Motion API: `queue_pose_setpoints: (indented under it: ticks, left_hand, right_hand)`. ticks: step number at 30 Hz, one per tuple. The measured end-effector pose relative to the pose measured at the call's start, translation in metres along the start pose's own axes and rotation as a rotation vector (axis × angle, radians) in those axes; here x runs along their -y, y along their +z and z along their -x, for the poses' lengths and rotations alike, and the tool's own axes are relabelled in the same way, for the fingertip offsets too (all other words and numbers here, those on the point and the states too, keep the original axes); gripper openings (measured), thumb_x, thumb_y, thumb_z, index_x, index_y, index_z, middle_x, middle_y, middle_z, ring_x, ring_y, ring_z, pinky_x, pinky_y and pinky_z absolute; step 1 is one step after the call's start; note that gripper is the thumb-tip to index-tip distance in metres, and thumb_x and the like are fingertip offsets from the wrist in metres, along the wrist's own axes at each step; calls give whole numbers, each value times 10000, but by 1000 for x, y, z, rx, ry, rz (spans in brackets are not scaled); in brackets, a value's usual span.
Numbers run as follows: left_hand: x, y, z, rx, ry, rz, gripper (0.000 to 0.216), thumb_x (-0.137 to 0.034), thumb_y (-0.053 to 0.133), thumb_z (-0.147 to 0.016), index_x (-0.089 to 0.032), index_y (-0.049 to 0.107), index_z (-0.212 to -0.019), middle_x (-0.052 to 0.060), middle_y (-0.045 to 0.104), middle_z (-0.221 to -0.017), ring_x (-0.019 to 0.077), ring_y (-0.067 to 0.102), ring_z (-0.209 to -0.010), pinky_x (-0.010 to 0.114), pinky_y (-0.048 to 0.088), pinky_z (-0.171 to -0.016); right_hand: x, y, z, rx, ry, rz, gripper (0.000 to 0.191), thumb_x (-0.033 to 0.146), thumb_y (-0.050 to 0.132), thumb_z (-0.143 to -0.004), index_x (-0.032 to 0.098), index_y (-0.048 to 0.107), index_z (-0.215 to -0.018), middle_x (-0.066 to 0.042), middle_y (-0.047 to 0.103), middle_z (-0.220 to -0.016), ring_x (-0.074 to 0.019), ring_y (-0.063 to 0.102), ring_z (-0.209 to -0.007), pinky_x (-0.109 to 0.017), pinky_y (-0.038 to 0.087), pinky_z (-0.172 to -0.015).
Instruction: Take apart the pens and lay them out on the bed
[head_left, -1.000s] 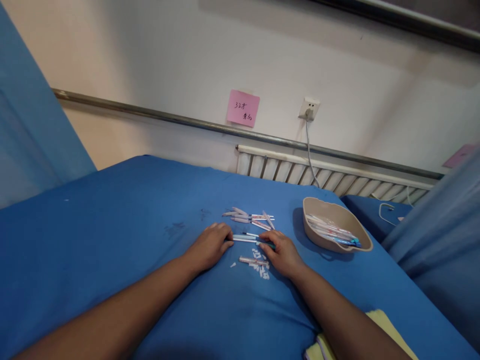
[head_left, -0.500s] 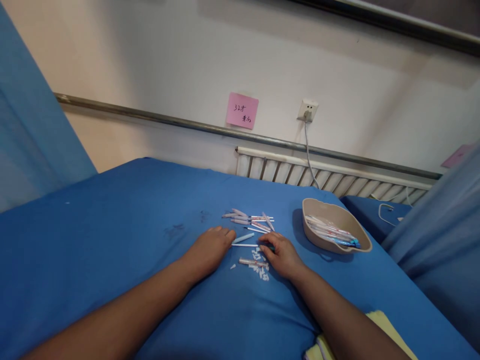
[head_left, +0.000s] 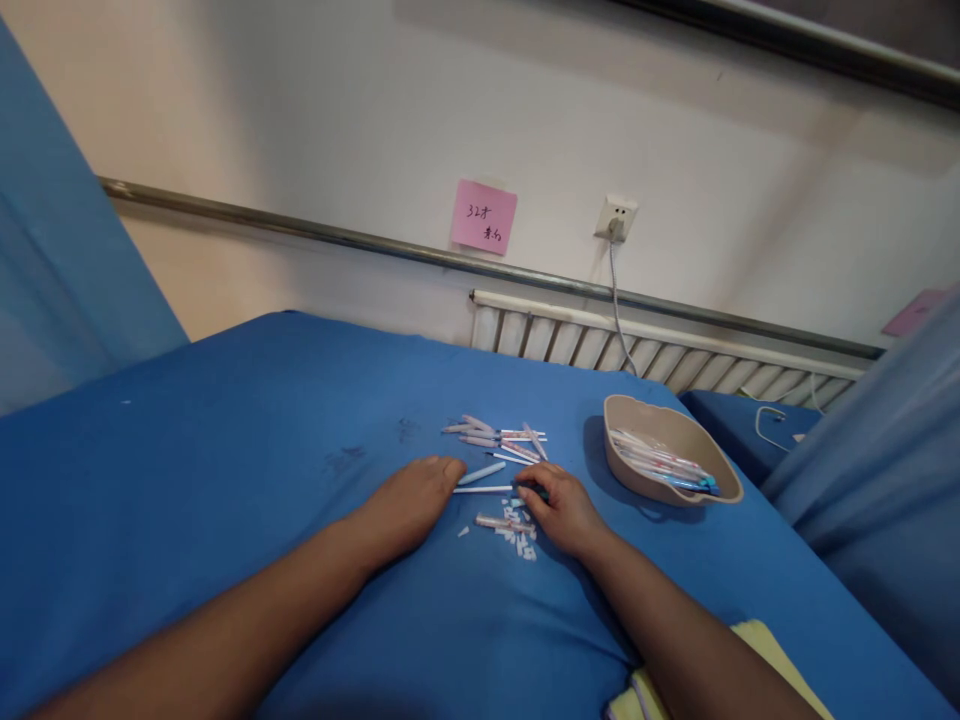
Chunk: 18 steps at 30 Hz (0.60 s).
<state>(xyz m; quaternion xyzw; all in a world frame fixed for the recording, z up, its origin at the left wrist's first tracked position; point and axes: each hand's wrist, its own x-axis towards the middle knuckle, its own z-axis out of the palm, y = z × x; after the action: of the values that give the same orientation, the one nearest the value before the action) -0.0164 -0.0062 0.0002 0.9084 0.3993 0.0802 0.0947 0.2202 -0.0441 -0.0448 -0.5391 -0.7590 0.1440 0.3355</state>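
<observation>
My left hand [head_left: 421, 498] rests low over the blue sheet, its fingers curled around the left end of a thin white pen refill [head_left: 484, 489]. The fingertips are partly hidden. At the refill's other end, my right hand [head_left: 561, 508] is closed in a pinch on a dark pen part [head_left: 541, 492], mostly covered by the fingers. Just beyond the refill lies a light-blue pen barrel [head_left: 482, 472]. Small white pieces [head_left: 521, 540] and a clear, pink-marked tube [head_left: 495, 522] are scattered on the near side, beside my right hand.
Several pink pen barrels [head_left: 480, 434] and white refills [head_left: 514, 457] lie farther back. A beige basket [head_left: 622, 408] with bagged pens [head_left: 664, 465] stands at the right. A yellow cloth [head_left: 772, 650] lies under my right forearm. Behind the blue-covered surface [head_left: 300, 400] is a radiator [head_left: 559, 325].
My left hand has shifted slightly left, and a little more of the white refill shows between the hands. My right hand stays nearly in place.
</observation>
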Motion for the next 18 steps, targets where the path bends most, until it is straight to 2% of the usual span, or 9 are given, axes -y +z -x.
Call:
queue_pose_setpoints:
  ticks: [7,11,14,16,18]
  left_hand:
    - [6,9,0,-76,6,121,223,-226,345,-918,-201,536,-1031,69,619,-966,220,562,-895,328,409,-770]
    - [-8,14,3,-90,20,189,196,-263,369,-919,-206,531,-1015,55,613,-939,216,559,-878,320,420,-751]
    - [-21,16,4,-66,68,236,199,-257,369,-921,-208,545,-998,52,612,-929,207,559,-864,314,431,-757]
    - [-24,16,3,-105,115,258,225,-250,388,-915,-214,544,-1073,64,605,-1017,211,546,-943,337,430,-834]
    - [-21,15,0,-188,146,248,300,-241,426,-900,-231,512,-1187,77,537,-1217,227,475,-1111,390,379,-957]
  right_hand:
    - [2,0,0,-37,15,-102,199,275,548,-843,205,649,-1000,-53,675,-940,-184,599,-893,-320,452,-828]
    - [7,4,1,-93,66,-396,248,326,580,-813,201,651,-1015,-13,655,-791,-147,593,-721,-274,472,-698]
    - [14,7,0,-113,179,-631,250,402,608,-779,196,676,-905,13,615,-653,-125,550,-579,-245,446,-574]
    - [17,6,-2,-126,233,-754,266,440,631,-751,190,672,-836,11,616,-640,-120,543,-558,-241,437,-561]
    - [17,4,-4,-193,286,-835,291,467,634,-743,183,655,-802,7,620,-642,-112,534,-547,-235,433,-557]
